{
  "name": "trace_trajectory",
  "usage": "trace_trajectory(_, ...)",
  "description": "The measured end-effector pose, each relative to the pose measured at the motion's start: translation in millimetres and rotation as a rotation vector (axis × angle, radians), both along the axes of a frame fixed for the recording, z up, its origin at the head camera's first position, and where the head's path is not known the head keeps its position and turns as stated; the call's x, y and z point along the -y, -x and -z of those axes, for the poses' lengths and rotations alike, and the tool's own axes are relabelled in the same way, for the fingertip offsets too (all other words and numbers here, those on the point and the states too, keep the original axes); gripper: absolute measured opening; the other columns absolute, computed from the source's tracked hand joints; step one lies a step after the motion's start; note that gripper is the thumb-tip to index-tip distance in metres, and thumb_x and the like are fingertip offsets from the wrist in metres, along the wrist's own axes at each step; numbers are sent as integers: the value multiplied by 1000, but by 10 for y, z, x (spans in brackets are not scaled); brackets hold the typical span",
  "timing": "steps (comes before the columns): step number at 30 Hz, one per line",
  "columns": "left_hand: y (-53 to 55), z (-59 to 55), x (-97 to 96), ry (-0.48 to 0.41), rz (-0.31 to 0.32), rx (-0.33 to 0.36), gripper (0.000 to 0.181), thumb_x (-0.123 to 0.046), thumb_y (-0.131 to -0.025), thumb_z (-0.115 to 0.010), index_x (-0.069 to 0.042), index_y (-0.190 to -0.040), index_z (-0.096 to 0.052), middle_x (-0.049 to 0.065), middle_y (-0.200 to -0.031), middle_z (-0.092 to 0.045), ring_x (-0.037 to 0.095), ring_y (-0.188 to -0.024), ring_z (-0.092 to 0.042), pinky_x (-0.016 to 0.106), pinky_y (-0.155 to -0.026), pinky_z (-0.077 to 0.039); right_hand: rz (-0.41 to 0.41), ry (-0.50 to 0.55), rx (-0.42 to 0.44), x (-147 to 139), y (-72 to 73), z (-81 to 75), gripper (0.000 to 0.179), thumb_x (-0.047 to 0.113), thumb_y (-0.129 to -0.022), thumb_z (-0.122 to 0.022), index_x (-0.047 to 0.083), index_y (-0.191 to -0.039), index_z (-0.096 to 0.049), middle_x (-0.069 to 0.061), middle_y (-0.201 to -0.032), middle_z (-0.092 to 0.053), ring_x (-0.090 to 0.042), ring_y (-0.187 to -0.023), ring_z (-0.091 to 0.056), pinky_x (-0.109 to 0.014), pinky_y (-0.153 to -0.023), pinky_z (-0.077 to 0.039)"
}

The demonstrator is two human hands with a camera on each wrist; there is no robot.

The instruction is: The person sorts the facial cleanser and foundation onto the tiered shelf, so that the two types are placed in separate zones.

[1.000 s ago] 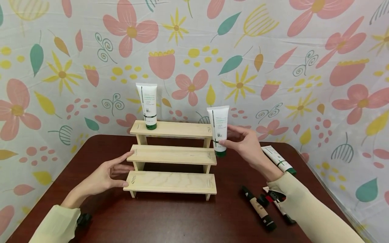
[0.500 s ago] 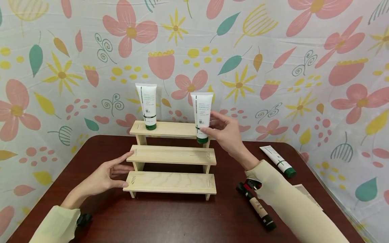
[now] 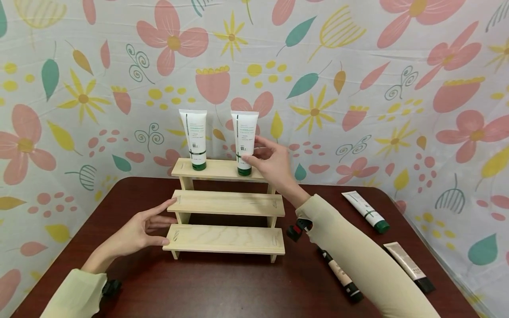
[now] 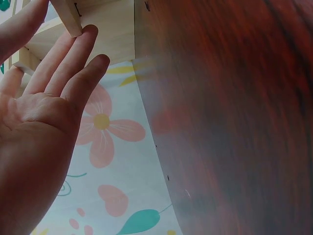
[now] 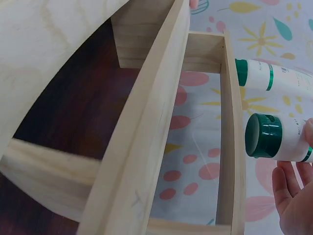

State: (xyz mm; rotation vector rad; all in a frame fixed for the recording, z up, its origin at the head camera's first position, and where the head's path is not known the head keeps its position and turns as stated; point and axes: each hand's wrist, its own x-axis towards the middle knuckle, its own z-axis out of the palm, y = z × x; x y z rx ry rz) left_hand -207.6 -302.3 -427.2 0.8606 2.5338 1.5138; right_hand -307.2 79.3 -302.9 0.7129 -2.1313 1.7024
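Note:
My right hand (image 3: 274, 165) pinches a white squeeze tube (image 3: 245, 137) with a green cap between thumb and fingers. The tube is upright, cap down, over the top tier of a pale wooden three-tier display stand (image 3: 224, 238). A matching white tube (image 3: 193, 139) stands on that tier to its left. In the right wrist view, the held tube's green cap (image 5: 264, 135) shows close to the top tier's edge. My left hand (image 3: 135, 232) touches the stand's left side, thumb at the bottom tier and index finger at the middle tier. The left wrist view shows its fingers (image 4: 80, 85) nearly straight.
On the dark red table (image 3: 238, 291), right of the stand, lie another white green-capped tube (image 3: 366, 211), a beige tube with a black cap (image 3: 409, 265) and a slim black-and-beige tube (image 3: 339, 273), partly behind my right sleeve. A flowered cloth (image 3: 318, 101) hangs behind.
My right hand has carried the white tube left and upward, from beside the stand to over its top tier. My left hand has stayed at the stand's left side.

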Motion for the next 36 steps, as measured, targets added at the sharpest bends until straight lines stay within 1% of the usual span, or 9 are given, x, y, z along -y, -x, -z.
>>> trace_trajectory(6, 8, -17, -7, 11, 1, -4, 104, -5, -84, -89, -17, -168, -30, 15, -129, -71, 26, -120, -69, 45, -95, -57, 14, 23, 7, 153, 83, -1, 49, 7, -88, -87, 6, -135, -72, -11, -110, -76, -26, -93, -74, -38, -85, -58)
trace_trajectory(13, 16, -16, 1, 7, -1, -2, 103, -5, -84, -89, -17, -168, -31, 15, -129, -72, 27, -119, -69, 44, -95, -57, 21, 23, -44, 339, 162, 19, 48, 3, -86, -88, 1, -131, -72, -13, -108, -77, -25, -91, -75, -37, -85, -60)
trace_trajectory(16, 12, -8, 3, 4, -2, 0, 103, -5, -84, -89, -18, -168, -30, 14, -129, -71, 28, -120, -69, 45, -95, -57, 30, 20, -48, 381, 170, 37, 48, 4, -86, -89, 1, -130, -72, -13, -108, -77, -24, -92, -75, -37, -86, -60)
trace_trajectory(21, 2, 3, 9, 9, -6, 6, 104, -6, -84, -89, -19, -169, -30, 14, -130, -71, 27, -120, -69, 46, -95, -57, 31, 17, -36, 410, 178, 65, 46, 6, -86, -89, 3, -129, -73, -11, -109, -77, -24, -92, -75, -37, -87, -60)
trace_trajectory(28, 3, -5, 8, -3, 5, 24, 104, -5, -85, -89, -17, -169, -29, 16, -130, -71, 26, -121, -69, 50, -93, -58, 39, 6, -20, 398, 188, 73, 46, 5, -86, -88, 3, -129, -72, -11, -108, -76, -24, -92, -75, -38, -87, -59)
trace_trajectory(36, -6, 1, 7, 6, -5, 6, 104, -5, -84, -89, -18, -168, -30, 14, -128, -72, 26, -119, -69, 46, -95, -57, 33, -8, -17, 403, 205, 96, 47, 7, -87, -88, 4, -131, -71, -9, -110, -76, -22, -93, -74, -38, -87, -59)
